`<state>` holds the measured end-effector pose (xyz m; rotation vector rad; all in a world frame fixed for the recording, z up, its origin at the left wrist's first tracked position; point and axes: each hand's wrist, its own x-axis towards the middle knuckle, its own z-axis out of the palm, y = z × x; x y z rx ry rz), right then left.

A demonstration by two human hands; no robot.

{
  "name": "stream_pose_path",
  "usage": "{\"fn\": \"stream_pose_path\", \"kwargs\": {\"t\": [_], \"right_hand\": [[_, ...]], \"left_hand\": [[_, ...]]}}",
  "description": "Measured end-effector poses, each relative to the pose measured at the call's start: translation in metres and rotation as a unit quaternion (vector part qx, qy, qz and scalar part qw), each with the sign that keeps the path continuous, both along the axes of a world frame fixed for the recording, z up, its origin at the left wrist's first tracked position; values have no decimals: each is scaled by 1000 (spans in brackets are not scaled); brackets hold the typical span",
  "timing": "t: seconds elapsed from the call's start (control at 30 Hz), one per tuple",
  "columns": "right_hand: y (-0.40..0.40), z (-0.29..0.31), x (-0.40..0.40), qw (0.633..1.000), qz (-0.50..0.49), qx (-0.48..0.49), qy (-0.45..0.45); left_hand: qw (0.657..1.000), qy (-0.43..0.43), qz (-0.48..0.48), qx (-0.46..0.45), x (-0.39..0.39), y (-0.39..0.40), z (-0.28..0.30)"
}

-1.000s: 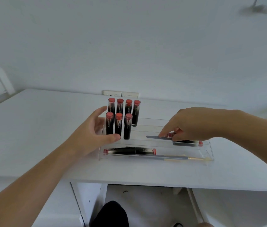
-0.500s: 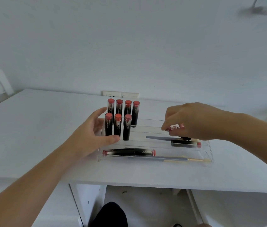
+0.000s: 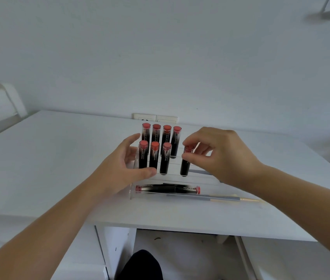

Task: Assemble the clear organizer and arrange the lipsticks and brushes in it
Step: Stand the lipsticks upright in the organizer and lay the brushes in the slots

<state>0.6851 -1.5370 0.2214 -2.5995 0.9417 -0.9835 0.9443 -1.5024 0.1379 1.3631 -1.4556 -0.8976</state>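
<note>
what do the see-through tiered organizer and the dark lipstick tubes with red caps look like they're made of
Clear tiered organizer: likely acrylic or another hard clear plastic, glossy; the desk shows through and its edges catch light. Dark lipstick tube with red cap, pinched by the right hand: probably glossy plastic, given its sheen; metal cannot be ruled out.

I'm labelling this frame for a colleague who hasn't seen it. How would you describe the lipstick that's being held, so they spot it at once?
On the white desk stands a clear organizer with upright lipsticks. Three stand in its nearer row; just right of them, across a gap, is the held lipstick. It alone tilts and has the right hand pinching its red cap.
</note>
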Motion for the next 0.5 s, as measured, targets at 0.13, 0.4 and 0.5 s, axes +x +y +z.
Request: {"fn": "stream_pose_path", "kwargs": {"t": [0.13, 0.4, 0.5], "right_hand": [[0, -7, 8, 1000, -7, -6, -10], [0, -14, 19, 1000, -14, -8, -27], [-1, -16, 19, 999, -17, 5, -34]], "left_hand": [[1000, -8, 6, 0, -1, 0, 0], [1000, -19, 9, -5, -2, 1, 2], [1000, -23, 12, -6, -3, 2, 1]]}}
